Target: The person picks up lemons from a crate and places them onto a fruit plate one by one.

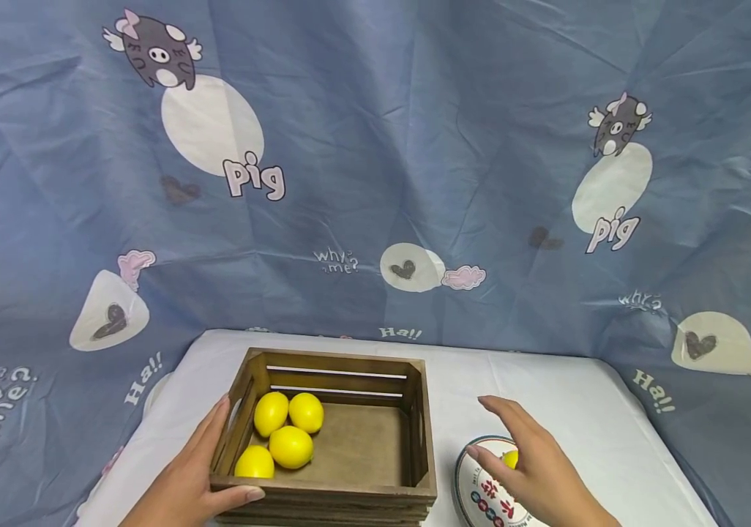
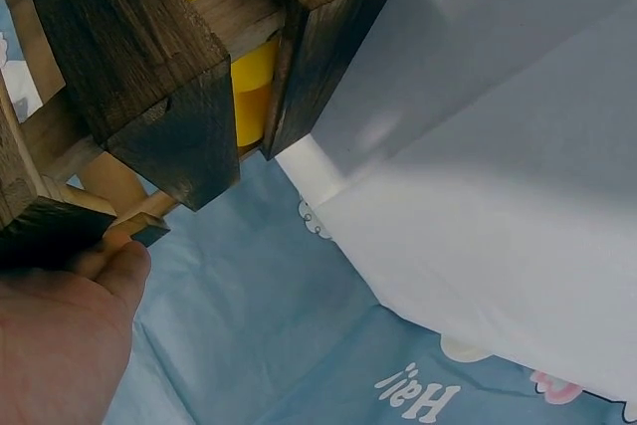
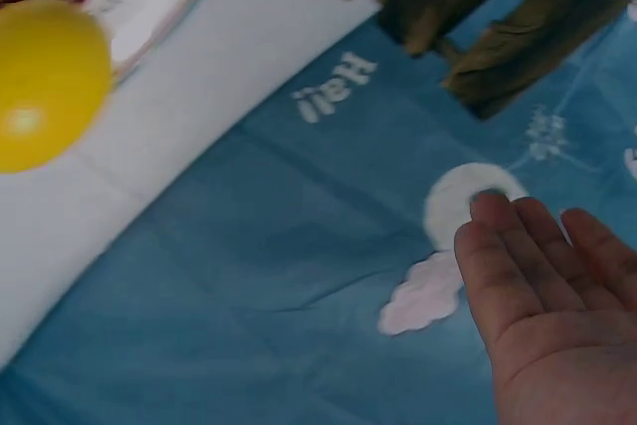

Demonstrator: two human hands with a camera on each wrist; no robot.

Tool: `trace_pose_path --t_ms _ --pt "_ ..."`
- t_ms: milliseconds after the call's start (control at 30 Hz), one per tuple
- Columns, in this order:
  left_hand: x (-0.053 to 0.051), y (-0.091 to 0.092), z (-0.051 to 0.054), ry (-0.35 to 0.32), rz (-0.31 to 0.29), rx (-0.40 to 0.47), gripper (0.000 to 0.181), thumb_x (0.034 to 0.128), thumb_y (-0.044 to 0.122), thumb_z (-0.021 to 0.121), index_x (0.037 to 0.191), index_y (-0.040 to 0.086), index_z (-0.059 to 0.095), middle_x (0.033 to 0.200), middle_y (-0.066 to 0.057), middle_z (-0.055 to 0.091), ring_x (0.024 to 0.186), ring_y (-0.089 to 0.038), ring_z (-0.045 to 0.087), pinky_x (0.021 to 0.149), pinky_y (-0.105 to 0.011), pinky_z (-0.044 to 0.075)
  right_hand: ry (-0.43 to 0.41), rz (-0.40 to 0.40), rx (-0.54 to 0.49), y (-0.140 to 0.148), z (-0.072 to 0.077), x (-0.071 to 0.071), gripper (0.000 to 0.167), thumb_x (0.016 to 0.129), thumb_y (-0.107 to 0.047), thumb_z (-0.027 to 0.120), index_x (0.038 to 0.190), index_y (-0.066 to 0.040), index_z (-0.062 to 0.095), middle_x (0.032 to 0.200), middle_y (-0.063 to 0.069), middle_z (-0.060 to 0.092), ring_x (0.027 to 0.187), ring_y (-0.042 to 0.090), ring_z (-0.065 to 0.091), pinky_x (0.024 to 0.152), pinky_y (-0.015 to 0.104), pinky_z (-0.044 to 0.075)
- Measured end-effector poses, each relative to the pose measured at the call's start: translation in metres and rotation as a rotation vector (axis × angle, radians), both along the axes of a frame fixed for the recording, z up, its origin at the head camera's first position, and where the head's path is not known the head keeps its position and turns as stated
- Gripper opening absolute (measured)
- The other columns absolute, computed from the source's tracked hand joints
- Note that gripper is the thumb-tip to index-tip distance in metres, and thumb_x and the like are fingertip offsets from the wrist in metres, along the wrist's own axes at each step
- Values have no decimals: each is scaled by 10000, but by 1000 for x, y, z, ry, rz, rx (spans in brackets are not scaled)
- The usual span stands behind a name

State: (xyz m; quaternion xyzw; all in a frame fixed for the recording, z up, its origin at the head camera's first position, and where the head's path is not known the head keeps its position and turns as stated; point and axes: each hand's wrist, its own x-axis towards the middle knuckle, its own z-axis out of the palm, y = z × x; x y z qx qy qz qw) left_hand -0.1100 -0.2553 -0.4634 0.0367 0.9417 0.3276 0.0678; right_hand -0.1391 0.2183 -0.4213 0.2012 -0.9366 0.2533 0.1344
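Note:
A brown slatted wooden crate stands on the table, with several yellow lemons in its left half. My left hand holds the crate's front left corner, its thumb across the front rim and its fingers along the left side. To the right of the crate, my right hand hovers over a printed white plate, thumb and fingers spread with nothing between them. Behind the thumb, a lemon on the plate is mostly hidden. In the right wrist view that lemon appears apart from the fingers.
A white cloth covers the table. Beyond its back and side edges hangs a blue printed sheet. The crate's side slats have gaps that show yellow fruit inside.

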Motion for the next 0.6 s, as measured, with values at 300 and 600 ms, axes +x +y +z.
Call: trace_pose_path --t_ms 300,600 --pt "0 -1 -4 41 -13 -4 1413 764 639 854 1677 56 -55 1687 -321 101 1470 -590 251 1046 -745 389 37 220 -74 -28 26 -7 617 940 -317 820 1485 -201 556 1440 -145 572 1268 142 613 971 393 568" --pt "2 -1 -5 77 -16 -5 1412 757 621 869 1678 53 -38 1672 -338 133 1452 -603 277 1028 -749 403 -7 399 -17 -68 61 -17 635 954 -370 794 1509 -216 529 1468 -139 551 1338 109 560 1079 410 502"
